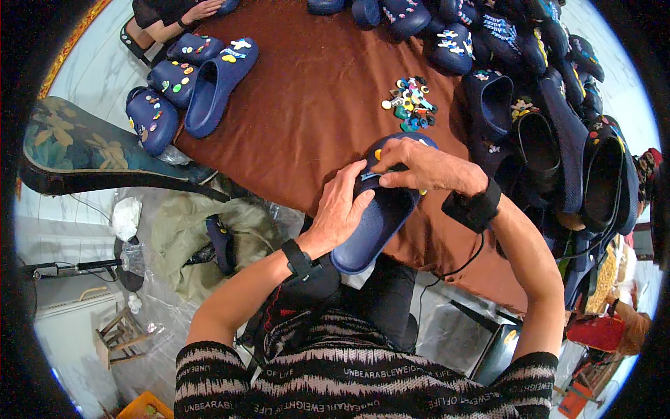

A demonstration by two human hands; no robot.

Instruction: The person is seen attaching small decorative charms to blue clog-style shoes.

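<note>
Holding a navy blue clog [380,216] at the near edge of the worktop [314,119], I have my left hand [340,209] wrapped along its left side, fingers curled over the upper and thumb resting against the rim of the opening, so the hand is closed around the shoe. The clog's heel juts over the worktop's edge toward my lap, its toe pointing away from me. My right hand [419,167] comes in from the right and lies over the toe part, fingertips pressed together on a small charm on the upper; a yellow charm [377,153] shows just beyond them. Both wrists carry black bands, and a cable hangs from the right one. The worktop is covered with a brown cloth. Beyond my hands, well apart from the clog, sits a small heap of coloured charms [410,103]. To the right, just beside my right wrist, dark blue clogs are piled [558,140], some stacked inside one another. On the far left corner lie more navy clogs [216,84], several already dotted with bright charms. Along the far edge runs another row of decorated clogs [453,42]. At the top left another person's hand [202,10] rests on a clog. A chair with a leaf-patterned cushion [84,150] stands left of the worktop.
</note>
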